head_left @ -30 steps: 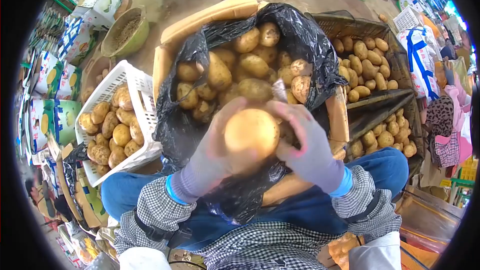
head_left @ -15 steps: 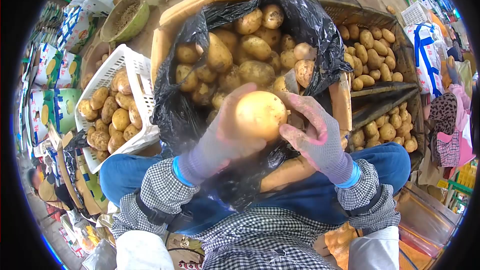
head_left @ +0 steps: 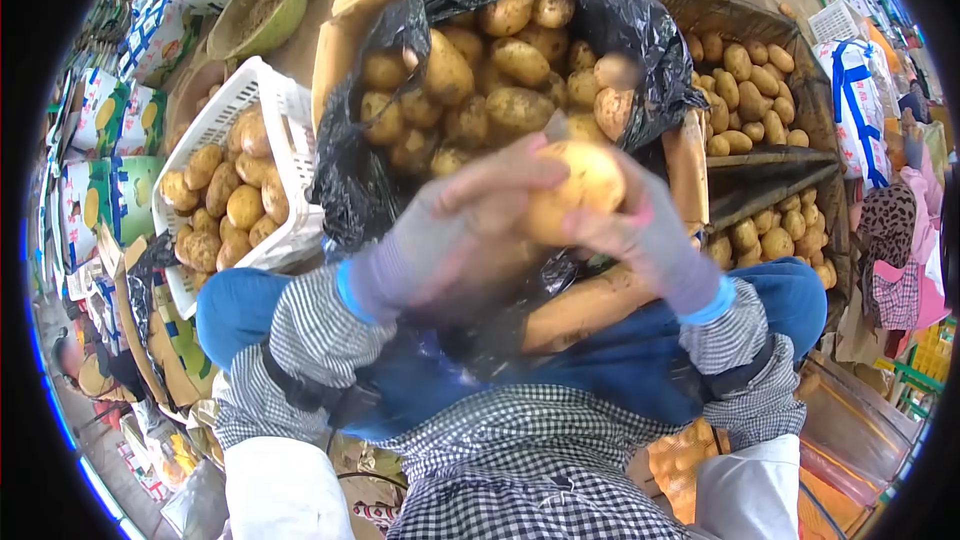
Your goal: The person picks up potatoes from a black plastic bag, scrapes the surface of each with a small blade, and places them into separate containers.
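A large pale yellow potato (head_left: 580, 180) is held between my two gloved hands, above the near side of a cardboard box (head_left: 686, 175) lined with a black plastic bag (head_left: 640, 35). My left hand (head_left: 465, 215) has its fingers curled against the potato's left side, smeared by motion. On the right side, my right hand (head_left: 650, 240) grips the same potato, its fingers partly blurred. Under and beyond the hands, many soil-marked potatoes (head_left: 518, 110) fill the bag. A small grey pointed tip (head_left: 556, 124) shows just above the held potato; I cannot make out what it is.
At the left stands a white plastic basket (head_left: 283, 105) of potatoes. Dark crates (head_left: 815, 105) with more potatoes are on the right. A green basin (head_left: 285, 20) sits at the back left, near printed cartons (head_left: 140, 125). My knees flank the box.
The potato has moved to the right and slightly up, and appears turned. My left hand has shifted up and right with it, and my right fingers have closed in around it.
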Motion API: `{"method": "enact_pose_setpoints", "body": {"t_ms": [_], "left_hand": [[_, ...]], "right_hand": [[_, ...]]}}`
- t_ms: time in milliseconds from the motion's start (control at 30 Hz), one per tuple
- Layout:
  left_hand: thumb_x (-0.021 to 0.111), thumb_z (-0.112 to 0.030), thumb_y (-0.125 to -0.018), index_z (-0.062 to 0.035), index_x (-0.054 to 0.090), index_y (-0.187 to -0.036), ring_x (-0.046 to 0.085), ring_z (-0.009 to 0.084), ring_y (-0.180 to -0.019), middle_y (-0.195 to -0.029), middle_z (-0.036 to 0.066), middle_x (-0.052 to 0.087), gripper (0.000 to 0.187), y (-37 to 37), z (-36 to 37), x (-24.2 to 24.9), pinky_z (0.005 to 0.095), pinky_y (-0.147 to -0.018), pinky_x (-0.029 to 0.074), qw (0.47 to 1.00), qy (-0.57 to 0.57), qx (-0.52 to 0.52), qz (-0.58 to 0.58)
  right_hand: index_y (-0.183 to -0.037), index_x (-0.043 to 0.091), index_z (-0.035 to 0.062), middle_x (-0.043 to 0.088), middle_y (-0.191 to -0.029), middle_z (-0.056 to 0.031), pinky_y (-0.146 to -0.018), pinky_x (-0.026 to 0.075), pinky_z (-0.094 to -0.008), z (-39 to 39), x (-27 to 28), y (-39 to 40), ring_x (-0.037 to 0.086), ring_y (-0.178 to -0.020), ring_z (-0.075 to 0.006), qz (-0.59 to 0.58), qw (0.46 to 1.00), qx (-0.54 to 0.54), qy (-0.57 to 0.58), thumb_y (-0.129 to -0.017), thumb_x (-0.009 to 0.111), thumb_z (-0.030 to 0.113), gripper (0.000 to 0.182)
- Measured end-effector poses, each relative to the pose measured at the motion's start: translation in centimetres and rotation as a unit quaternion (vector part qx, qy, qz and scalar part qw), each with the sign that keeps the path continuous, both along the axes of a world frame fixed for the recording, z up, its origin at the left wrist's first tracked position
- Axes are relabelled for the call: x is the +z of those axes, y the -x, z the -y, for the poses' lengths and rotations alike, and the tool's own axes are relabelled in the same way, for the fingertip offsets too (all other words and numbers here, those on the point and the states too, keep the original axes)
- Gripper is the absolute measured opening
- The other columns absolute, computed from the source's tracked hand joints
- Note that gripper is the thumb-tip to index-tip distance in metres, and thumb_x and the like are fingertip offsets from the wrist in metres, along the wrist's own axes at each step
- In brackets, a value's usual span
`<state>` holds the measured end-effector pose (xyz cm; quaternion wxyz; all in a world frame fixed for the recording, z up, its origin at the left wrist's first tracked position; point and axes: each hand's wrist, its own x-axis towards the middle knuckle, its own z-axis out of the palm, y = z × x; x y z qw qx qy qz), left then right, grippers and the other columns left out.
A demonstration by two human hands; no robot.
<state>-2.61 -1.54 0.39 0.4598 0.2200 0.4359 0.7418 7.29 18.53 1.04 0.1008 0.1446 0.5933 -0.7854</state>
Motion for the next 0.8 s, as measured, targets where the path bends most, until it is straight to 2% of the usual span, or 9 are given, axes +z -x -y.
{"method": "enact_pose_setpoints", "body": {"t_ms": [167,267,300,367,433,533,633,700,800], "left_hand": [[0.058,-0.030,-0.097,-0.0052,0.052,-0.135,0.055,0.0200,-0.123,-0.128,0.013,0.060,0.045,4.6,1.2,1.3,0.0347,-0.099,0.048,0.928,0.299,-0.039,-0.220],[0.058,-0.031,-0.095,-0.0050,0.051,-0.136,0.056,0.0273,-0.120,-0.129,0.016,0.059,0.049,5.7,1.5,-3.3,0.0384,-0.103,0.044,0.692,0.429,-0.279,-0.508],[0.057,-0.030,-0.095,-0.0056,0.048,-0.138,0.054,0.0295,-0.123,-0.133,0.018,0.056,0.051,5.2,1.1,-4.0,0.0395,-0.105,0.042,0.658,0.449,-0.362,-0.483],[0.055,-0.029,-0.094,-0.0069,0.043,-0.143,0.050,0.0338,-0.128,-0.140,0.021,0.050,0.055,4.1,-0.9,-5.1,0.0416,-0.109,0.038,0.570,0.474,-0.519,-0.425],[0.060,-0.031,-0.092,-0.0066,0.051,-0.135,0.057,0.0282,-0.119,-0.132,0.016,0.057,0.051,1.1,-0.8,-9.3,0.0398,-0.100,0.047,0.560,0.386,-0.484,-0.551],[0.059,-0.028,-0.092,-0.0076,0.047,-0.139,0.050,0.0287,-0.125,-0.137,0.016,0.050,0.053,1.6,-1.0,-16.5,0.0411,-0.102,0.045,0.635,0.355,-0.507,-0.463],[0.057,-0.025,-0.093,-0.0073,0.040,-0.143,0.042,0.0300,-0.133,-0.143,0.018,0.044,0.056,2.4,-1.2,-14.9,0.0415,-0.107,0.038,0.686,0.336,-0.495,-0.413],[0.054,-0.029,-0.096,-0.0047,0.057,-0.126,0.057,0.0250,-0.117,-0.124,0.013,0.060,0.039,2.5,-2.0,-14.7,0.0387,-0.095,0.051,0.711,0.356,-0.501,-0.343],[0.052,-0.028,-0.097,-0.0031,0.059,-0.119,0.059,0.0237,-0.114,-0.120,0.013,0.062,0.034,4.4,-3.3,-10.4,0.0377,-0.092,0.051,0.734,0.194,-0.554,-0.341]], "right_hand": [[-0.127,0.056,-0.0026,0.066,-0.114,-0.0128,-0.091,0.051,-0.0299,-7.3,6.2,-3.5,0.065,-0.101,-0.0175,0.004,0.903,-0.063,-0.426,-0.073,0.077,0.017,0.061],[-0.134,0.051,-0.0020,0.056,-0.131,-0.0153,-0.098,0.047,-0.0328,-15.9,6.7,-10.5,0.056,-0.118,-0.0198,0.064,0.774,-0.036,-0.628,-0.076,0.074,0.016,0.065],[-0.137,0.049,-0.0003,0.055,-0.133,-0.0147,-0.098,0.046,-0.0308,-18.4,6.9,-12.5,0.055,-0.118,-0.0186,0.158,0.681,0.004,-0.715,-0.079,0.072,0.015,0.064],[-0.135,0.050,-0.0017,0.058,-0.129,-0.0161,-0.097,0.046,-0.0337,-18.7,7.1,-13.6,0.058,-0.115,-0.0213,0.169,0.664,-0.085,-0.723,-0.082,0.072,0.017,0.060],[-0.132,0.052,-0.0027,0.061,-0.124,-0.0167,-0.095,0.047,-0.0346,-18.3,7.5,-13.6,0.060,-0.110,-0.0218,0.130,0.695,-0.146,-0.692,-0.085,0.070,0.017,0.054],[-0.125,0.058,-0.0034,0.065,-0.113,-0.0162,-0.091,0.048,-0.0329,-12.6,7.7,-9.5,0.062,-0.102,-0.0194,-0.007,0.798,-0.186,-0.574,-0.089,0.066,0.016,0.042],[-0.120,0.062,-0.0024,0.067,-0.107,-0.0114,-0.087,0.048,-0.0295,-9.3,5.5,-6.4,0.062,-0.096,-0.0153,-0.073,0.818,-0.158,-0.548,-0.089,0.066,0.015,0.036],[-0.118,0.064,-0.0006,0.067,-0.105,-0.0101,-0.084,0.049,-0.0275,-8.4,4.3,-5.4,0.063,-0.093,-0.0150,-0.085,0.840,-0.134,-0.519,-0.088,0.066,0.014,0.033],[-0.117,0.063,-0.0033,0.065,-0.108,-0.0084,-0.081,0.049,-0.0235,-8.4,2.9,-4.7,0.060,-0.093,-0.0104,-0.102,0.857,-0.107,-0.493,-0.091,0.064,0.011,0.031]]}}
